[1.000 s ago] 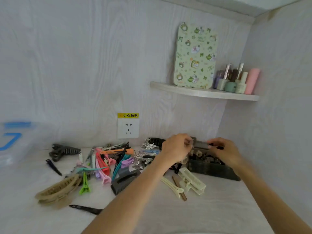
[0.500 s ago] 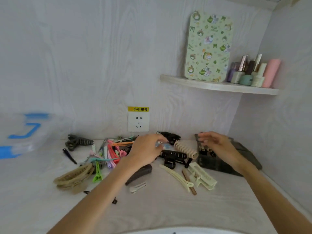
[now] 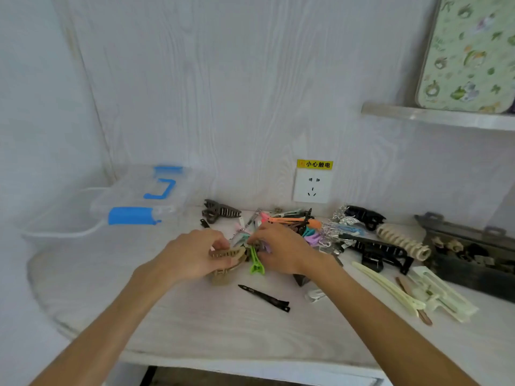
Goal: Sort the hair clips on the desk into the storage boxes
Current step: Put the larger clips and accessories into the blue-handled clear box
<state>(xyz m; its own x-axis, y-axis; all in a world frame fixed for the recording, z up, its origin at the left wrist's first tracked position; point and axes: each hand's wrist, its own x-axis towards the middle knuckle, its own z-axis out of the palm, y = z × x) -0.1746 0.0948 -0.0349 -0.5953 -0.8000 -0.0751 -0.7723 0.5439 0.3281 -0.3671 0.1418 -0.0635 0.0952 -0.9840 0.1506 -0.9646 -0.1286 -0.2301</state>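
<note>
Two hands were in the clip pile mid-desk. Left hand [image 3: 192,254] was curled around a beige claw clip [image 3: 227,253], fingers [image 3: 220,243] bent over its top, thumb hidden, so I read it as a grip but couldn't confirm how firm. A second beige piece [image 3: 221,277] lay just below it; same clip or another, couldn't tell. Right hand [image 3: 281,250] was partly closed, fingertips pinched down into the pile right beside a green clip [image 3: 256,260]. Whether it actually held the green one or a pastel one under the fingers was not visible.

Judgement on the step: picking like clips out of the pile for a box. To do it well, lift the claw clip straight up before moving it sideways, since its teeth could snag neighbours and drag them along. Right hand should take one clip only, pinched at the spine, not at the sprung end.

Where things sat: loose clips ran across the desk [image 3: 195,324] from a brown claw clip [image 3: 221,213] at the back to a black flat clip [image 3: 264,298] in front and cream clips [image 3: 443,295] at the right. Clear box [image 3: 139,201] with blue latches stood at the back left, lid looked shut. Dark box [image 3: 473,254] at the right was open and already held some clips. Most of the pile was still unsorted.

Risk: clear box would need a free hand to open.
</note>
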